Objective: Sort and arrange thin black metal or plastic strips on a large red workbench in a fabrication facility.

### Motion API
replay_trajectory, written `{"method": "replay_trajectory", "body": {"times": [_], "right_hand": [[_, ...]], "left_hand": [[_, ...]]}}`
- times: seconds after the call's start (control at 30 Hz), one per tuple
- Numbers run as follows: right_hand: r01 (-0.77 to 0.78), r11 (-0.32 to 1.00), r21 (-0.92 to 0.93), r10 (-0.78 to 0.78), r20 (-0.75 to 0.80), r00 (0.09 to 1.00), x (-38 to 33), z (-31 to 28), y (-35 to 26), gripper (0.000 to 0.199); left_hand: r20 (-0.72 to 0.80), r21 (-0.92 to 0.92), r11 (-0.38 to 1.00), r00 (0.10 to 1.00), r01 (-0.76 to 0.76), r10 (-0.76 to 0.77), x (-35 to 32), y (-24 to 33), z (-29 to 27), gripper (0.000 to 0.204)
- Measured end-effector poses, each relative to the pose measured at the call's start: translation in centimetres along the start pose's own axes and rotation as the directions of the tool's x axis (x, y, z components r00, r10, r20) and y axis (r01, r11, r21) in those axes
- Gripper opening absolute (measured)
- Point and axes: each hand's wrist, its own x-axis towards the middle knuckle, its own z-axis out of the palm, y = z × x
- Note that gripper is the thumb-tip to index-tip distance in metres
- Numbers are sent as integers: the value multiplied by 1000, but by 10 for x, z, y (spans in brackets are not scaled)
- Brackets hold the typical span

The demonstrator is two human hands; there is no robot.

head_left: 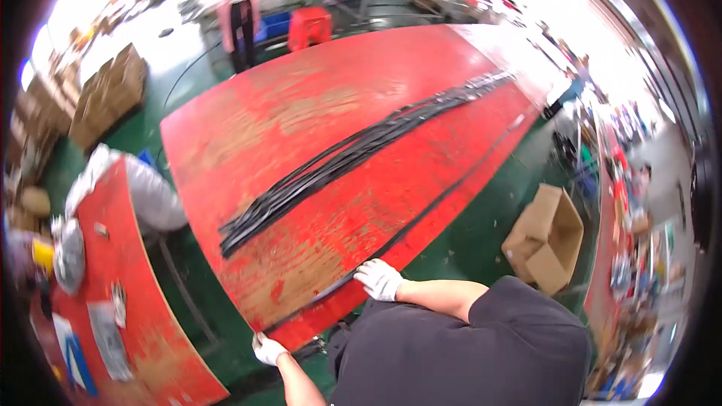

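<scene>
Gloved in white, the left hand (268,348) is at 7 o'clock, at the table's near corner, fingers curled toward the end of a long dark strip (395,239); whether it pinches that end cannot be told. At 6 o'clock, the right hand (380,280) lies palm down, fingers reaching over the strip; how firmly it grips, if at all, is hidden. Set apart like this, the 2 hands probably keep the near stretch straight and steady.

From the left hand the strip runs near the table's closest edge toward 2 o'clock, perhaps placed there for easy reach. Beyond it, a bundle of black strips (361,146) stretches from 8 o'clock to 2 o'clock, roughly parallel, likely laid lengthwise to avoid tangles. The worn red table (226,135) seems long enough to carry both at full length.

Farther out, an open cardboard box (526,244) sits between 3 and 4 o'clock, a second red table (143,278) at 8 o'clock, and a red stool (310,26) at 11 o'clock.
</scene>
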Motion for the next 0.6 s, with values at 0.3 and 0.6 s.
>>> {"method": "replay_trajectory", "body": {"times": [0.3, 0.6], "right_hand": [[-107, 994, -27, 108, 32, 994, -2, 25, 5, 59], [-181, 981, -71, 192, 217, 957, -2, 25, 19, 70]], "left_hand": [[4, 202, 979, 1000, -2, 2, 4, 16, -17, 33], [-217, 238, 925, 912, -295, 347, -4, -1, 6, 27]]}}
